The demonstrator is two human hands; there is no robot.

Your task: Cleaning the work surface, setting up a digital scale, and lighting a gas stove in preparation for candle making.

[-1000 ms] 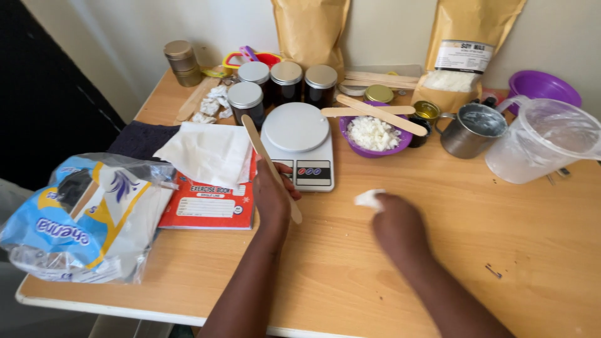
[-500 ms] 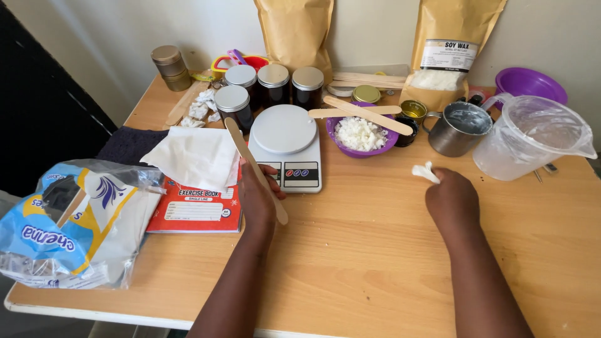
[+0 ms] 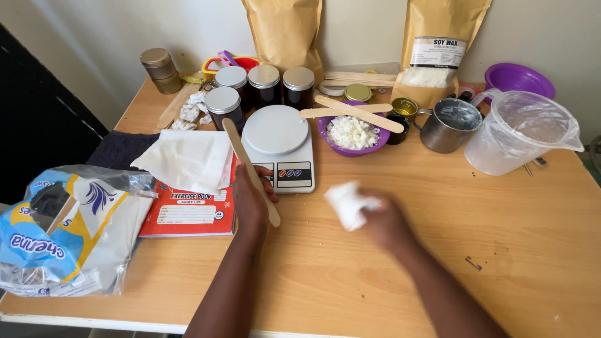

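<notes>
My left hand [image 3: 250, 200] grips a long flat wooden stick [image 3: 244, 159], held slanted beside the white kitchen scale [image 3: 278, 141]. My right hand [image 3: 388, 222] holds a crumpled white tissue [image 3: 346, 203] against the wooden table [image 3: 501, 238], in front of the scale. Behind the scale stands a purple bowl [image 3: 354, 134] of white wax flakes, with two wooden sticks laid across its rim. A red exercise book [image 3: 188, 213] with a white tissue sheet [image 3: 188, 159] on it lies left of my left hand.
Three dark lidded jars [image 3: 266, 84], a metal cup [image 3: 447, 125], a clear plastic jug [image 3: 516, 134], a purple basin [image 3: 516, 78] and two brown paper bags [image 3: 285, 31] line the back. A blue and white plastic bag [image 3: 69, 225] sits at the left edge.
My right hand has swept the tissue from the table's right part back to the left, toward the scale. The left hand with the stick has stayed in place.
</notes>
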